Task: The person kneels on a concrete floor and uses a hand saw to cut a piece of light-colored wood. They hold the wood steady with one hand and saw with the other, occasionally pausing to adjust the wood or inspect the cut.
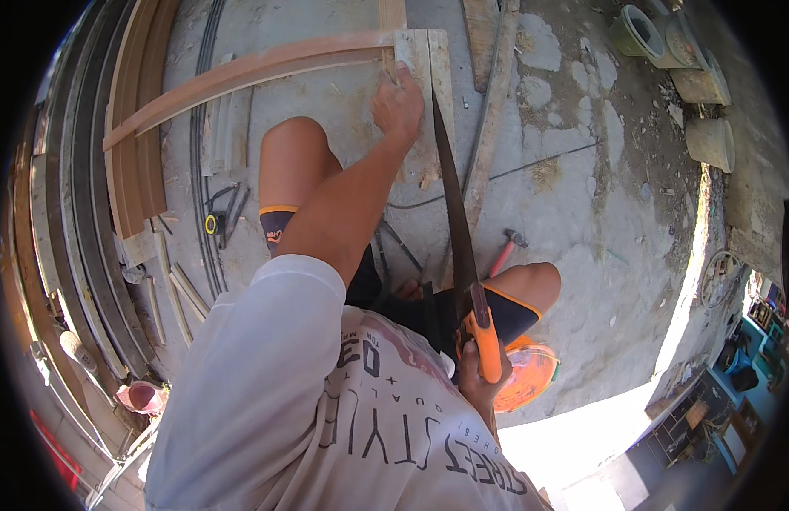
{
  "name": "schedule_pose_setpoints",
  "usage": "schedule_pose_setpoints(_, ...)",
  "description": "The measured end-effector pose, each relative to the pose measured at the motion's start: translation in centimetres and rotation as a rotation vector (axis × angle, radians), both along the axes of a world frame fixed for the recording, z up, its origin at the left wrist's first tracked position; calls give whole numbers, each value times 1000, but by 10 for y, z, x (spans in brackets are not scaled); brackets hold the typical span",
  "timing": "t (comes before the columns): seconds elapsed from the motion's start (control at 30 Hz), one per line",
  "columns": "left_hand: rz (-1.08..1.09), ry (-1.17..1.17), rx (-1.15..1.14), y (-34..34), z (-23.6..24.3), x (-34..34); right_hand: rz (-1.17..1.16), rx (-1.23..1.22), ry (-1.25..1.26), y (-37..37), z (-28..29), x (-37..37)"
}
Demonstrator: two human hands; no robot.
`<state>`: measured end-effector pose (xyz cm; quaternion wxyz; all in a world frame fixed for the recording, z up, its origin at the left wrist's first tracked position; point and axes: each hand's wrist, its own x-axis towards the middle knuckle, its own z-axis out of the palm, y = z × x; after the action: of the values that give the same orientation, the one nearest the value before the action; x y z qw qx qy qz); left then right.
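Note:
My left hand [396, 106] grips the end of a reddish wooden frame piece [266, 68] where it meets a pale board [433, 60] at top centre, fingers wrapped round the wood. My right hand [476, 375], low on the right by my body, holds the orange handle of a handsaw [452, 196]. The dark blade runs up from the handle, its far end at the pale board just right of my left hand. Part of my right hand is hidden by the handle.
Timber stacks [134, 119] line the left. A hammer [507, 247], tape measure [212, 223] and loose strips lie on the concrete. An orange rounded object [530, 379] sits beside my right hand. Several buckets [708, 140] stand at right. A long board [488, 128] lies beyond the saw.

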<state>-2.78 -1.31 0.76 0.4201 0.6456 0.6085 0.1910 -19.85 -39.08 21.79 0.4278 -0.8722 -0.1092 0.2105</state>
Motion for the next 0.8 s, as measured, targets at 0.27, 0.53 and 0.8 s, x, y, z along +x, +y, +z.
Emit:
schedule_pose_setpoints(0.27, -5, -11, -9, -4, 2, 4, -40, 224, 95, 108, -74, 81)
schedule_pose_setpoints(0.53, -7, 18, -23, 0, 1, 1, -37, 138, 79, -11, -30, -3)
schedule_pose_setpoints(0.8, -21, -10, 13, -8, 4, 6, -13, 210, 62, 55, -102, 50)
